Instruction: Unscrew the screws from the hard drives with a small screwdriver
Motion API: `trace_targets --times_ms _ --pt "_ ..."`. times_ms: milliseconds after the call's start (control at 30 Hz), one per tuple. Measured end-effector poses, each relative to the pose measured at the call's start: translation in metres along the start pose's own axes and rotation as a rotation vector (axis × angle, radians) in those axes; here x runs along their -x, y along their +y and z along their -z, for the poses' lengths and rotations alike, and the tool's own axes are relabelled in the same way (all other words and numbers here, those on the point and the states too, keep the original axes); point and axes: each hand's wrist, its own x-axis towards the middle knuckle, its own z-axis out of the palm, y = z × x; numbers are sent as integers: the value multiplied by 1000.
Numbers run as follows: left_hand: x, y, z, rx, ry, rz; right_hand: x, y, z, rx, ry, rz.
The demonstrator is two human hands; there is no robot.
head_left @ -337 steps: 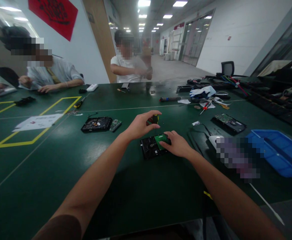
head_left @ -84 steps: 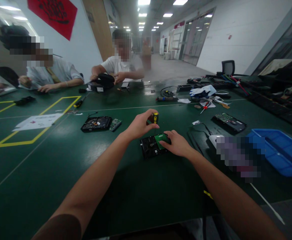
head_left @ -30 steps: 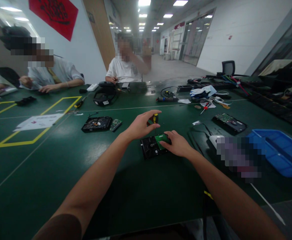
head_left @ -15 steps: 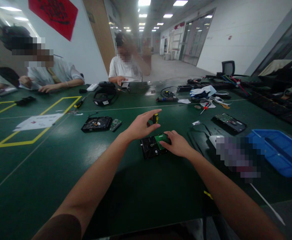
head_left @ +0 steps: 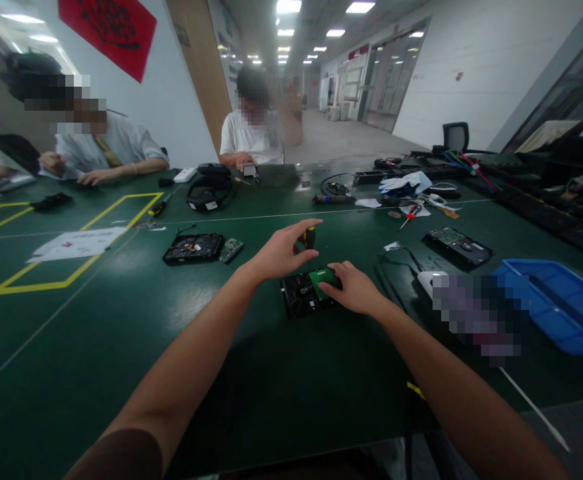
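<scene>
1. Left hand (head_left: 287, 250): thumb and fingers closed about the handle of a screwdriver (head_left: 310, 239), which stands upright over the drive; contact of its tip cannot be confirmed.
2. Right hand (head_left: 355, 288): grasping the drive (head_left: 298, 298) at its far right part, thumb resting on the green board (head_left: 320, 283).
3. Drive: flat on the worktop (head_left: 271, 393), just below the left hand and reaching under the right hand. The board covers its right portion; the left portion is bare black casing.
4. Left of the left hand: a second drive (head_left: 192, 248), with a loose board (head_left: 231, 251) just beside it, nearer the hand. Farther left, a paper sheet (head_left: 78, 244) lies across yellow tape (head_left: 28, 289).
5. Right of the right hand: a cable (head_left: 392, 288), then a pixelated item (head_left: 471, 313); beyond it, a blue tray (head_left: 556, 293). Past the tray's far left corner lies a third drive (head_left: 458, 247).
6. Beyond both hands: a red screwdriver (head_left: 413, 212) to the right; a black strapped device (head_left: 210, 192) to the left.
7. Across the worktop, ahead of the left hand, a co-worker (head_left: 251, 138) has one hand at a small box (head_left: 250, 171).
</scene>
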Motion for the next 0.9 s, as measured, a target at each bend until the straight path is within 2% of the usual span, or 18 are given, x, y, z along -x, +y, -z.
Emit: trace_targets --times_ms 133,367,600,767,900 --pt "0 0 0 46 -16 10 0 1 -2 -14 9 4" --pt "-1 -3 -4 -89 62 54 0 -2 1 -25 -8 -9" --pt "0 0 -2 53 21 30 -1 1 -1 -19 -2 -3" --pt "-1 -2 -3 0 62 40 -1 2 -3 -13 13 14" --pt "-1 1 -2 5 47 10 0 0 -2 -19 6 1"
